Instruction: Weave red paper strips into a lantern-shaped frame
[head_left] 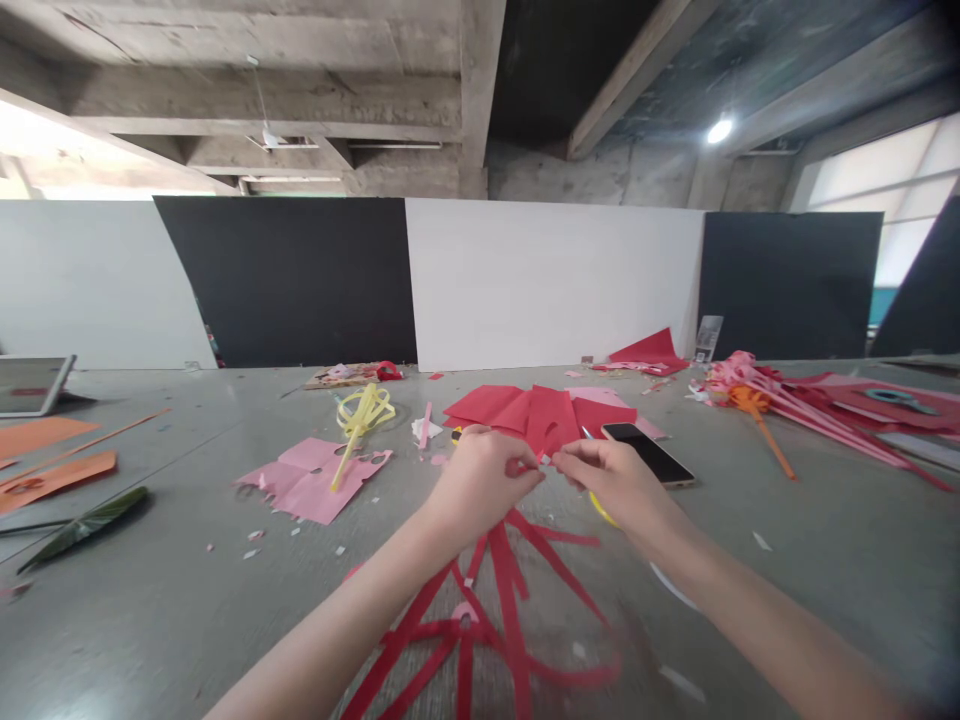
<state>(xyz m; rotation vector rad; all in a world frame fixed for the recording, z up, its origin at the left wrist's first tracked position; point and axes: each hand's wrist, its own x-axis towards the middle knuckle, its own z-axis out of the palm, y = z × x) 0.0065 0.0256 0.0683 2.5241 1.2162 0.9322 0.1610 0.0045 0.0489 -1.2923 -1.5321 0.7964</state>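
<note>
My left hand (487,482) is closed in a pinch above the table, and whatever its fingertips hold is hidden. Close beside it, my right hand (619,475) pinches a small white piece (546,460) at its fingertips. Under and in front of my hands spread several red paper strips (506,590), with a small pink piece (465,612) where some of them meet. Past my fingers lie folded red sheets (551,415). A yellow curved handle (604,510) shows partly from under my right hand, and a black phone (649,453) rests beyond that hand.
A pink sheet with cut-outs (322,480) lies left, under a yellow paper-strip flower (364,412). Orange paper (60,485) and a green leaf shape (97,528) are at far left, near a tablet (34,385). Pink strips (810,415) and an orange flower (757,405) lie right.
</note>
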